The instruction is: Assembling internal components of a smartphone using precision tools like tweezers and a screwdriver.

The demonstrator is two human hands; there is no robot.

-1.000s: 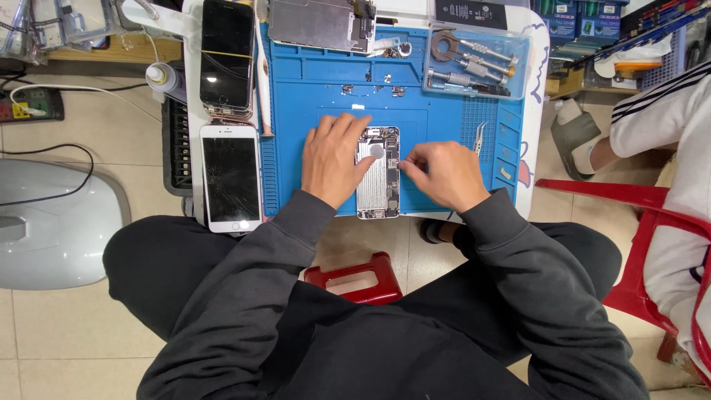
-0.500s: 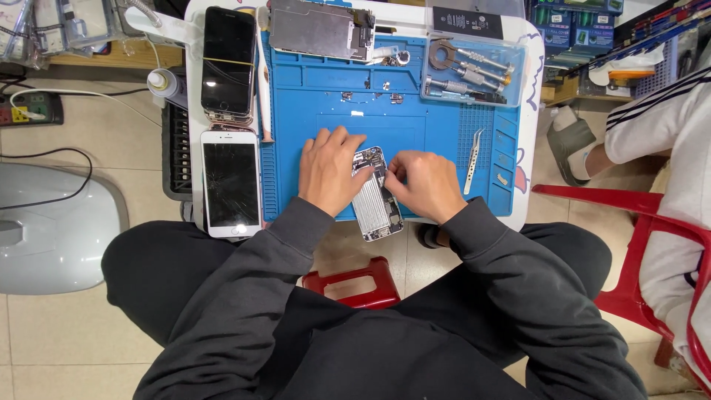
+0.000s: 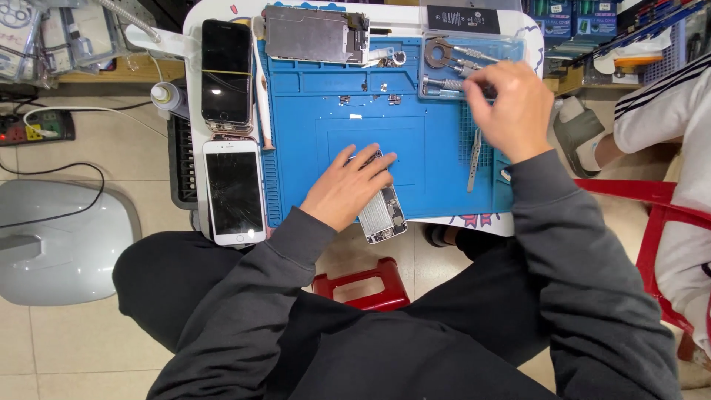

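Overhead view of a phone repair in progress on a small white desk (image 3: pixel 194 111) covered by a blue silicone work mat (image 3: pixel 370 126), the landmark for all positions given here. The left hand (image 3: pixel 348 187) is lying flat, fingers spread, on the opened silver phone body with its internals exposed (image 3: pixel 381 211), which is sitting tilted at the mat's near edge and overhanging it slightly. The right hand (image 3: pixel 507 104) is reaching to the mat's far right corner, its fingers curling over the clear tray of metal screwdrivers (image 3: pixel 459 63); whether the fingers are closing on a tool cannot be told (the knuckles are hiding the fingertips). A pair of slim metal tweezers (image 3: pixel 472 159) is lying on the mat's right side, just below that hand. A detached grey metal backing plate (image 3: pixel 315 35) is resting at the mat's far edge. Left of the mat, a white-framed phone with a cracked screen (image 3: pixel 234 191) is lying nearest the person, with a black phone (image 3: pixel 226 70) beyond it. Judged step: tool selection, with the body being steadied. The next move seems to call for bringing a fine tool back to the phone body without shifting it off the mat's edge.
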